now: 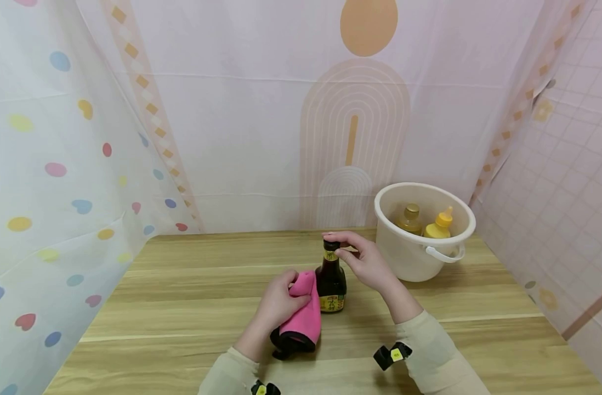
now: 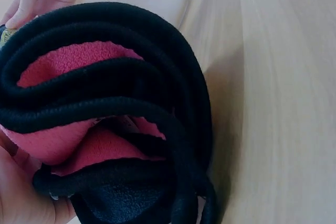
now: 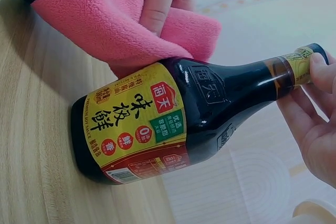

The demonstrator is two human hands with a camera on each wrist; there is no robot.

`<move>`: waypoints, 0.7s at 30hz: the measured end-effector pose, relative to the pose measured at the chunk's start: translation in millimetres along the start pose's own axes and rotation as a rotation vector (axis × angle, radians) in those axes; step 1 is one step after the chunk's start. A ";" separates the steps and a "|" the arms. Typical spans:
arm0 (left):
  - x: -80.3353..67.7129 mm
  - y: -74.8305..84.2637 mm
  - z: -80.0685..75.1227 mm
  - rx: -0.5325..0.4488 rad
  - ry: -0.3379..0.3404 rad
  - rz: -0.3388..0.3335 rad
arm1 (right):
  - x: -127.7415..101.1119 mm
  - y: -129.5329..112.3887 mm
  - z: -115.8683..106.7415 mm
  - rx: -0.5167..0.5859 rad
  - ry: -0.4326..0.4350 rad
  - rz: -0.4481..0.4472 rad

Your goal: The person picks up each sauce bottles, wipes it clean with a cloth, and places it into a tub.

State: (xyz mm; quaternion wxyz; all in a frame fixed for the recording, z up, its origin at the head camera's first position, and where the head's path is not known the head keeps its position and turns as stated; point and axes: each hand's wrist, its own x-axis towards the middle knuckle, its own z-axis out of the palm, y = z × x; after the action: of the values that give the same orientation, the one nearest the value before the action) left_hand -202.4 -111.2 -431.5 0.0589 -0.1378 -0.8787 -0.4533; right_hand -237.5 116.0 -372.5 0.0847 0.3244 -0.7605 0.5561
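A dark soy sauce bottle (image 1: 332, 282) with a yellow label stands upright on the wooden table. My right hand (image 1: 364, 262) grips its black cap and neck with fingers and thumb, as the right wrist view also shows. In my left hand (image 1: 279, 302) is a folded pink cloth (image 1: 308, 315) with black edging, held against the side of the bottle. The left wrist view looks into the cloth's rolled folds (image 2: 105, 114), with black trim around pink fleece. Part of the bottle's label (image 3: 139, 124) is visible below the cloth in the right wrist view.
A white bucket (image 1: 404, 258) with a handle stands at the back right of the table (image 1: 192, 307). Inside it are a yellow squeeze bottle (image 1: 438, 226) and a bottle with a golden cap (image 1: 410, 219). Patterned curtains (image 1: 242, 137) hang behind and at both sides.
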 end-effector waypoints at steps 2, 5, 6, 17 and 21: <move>0.9 -2.0 0.8 0.004 -0.014 -0.012 | 0.0 0.2 0.0 -0.005 0.001 0.001; 1.7 -4.4 1.9 0.013 -0.026 -0.015 | -0.1 0.6 0.4 -0.011 0.005 -0.003; 1.9 -5.2 2.3 0.021 -0.028 -0.014 | -0.1 1.0 0.5 -0.015 0.006 -0.006; 1.9 -12.6 8.9 0.131 -0.105 -0.030 | -0.8 0.2 0.5 -0.001 -0.005 -0.012; 3.6 -11.6 8.6 0.156 -0.112 -0.020 | -1.1 0.7 -0.8 -0.008 -0.008 -0.025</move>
State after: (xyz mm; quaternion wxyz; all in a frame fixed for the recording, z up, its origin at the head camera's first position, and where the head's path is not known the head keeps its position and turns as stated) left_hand -209.1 -109.9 -444.7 0.0159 -0.1491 -0.9145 -0.3757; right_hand -237.2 117.3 -373.3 0.0897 0.3358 -0.7590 0.5506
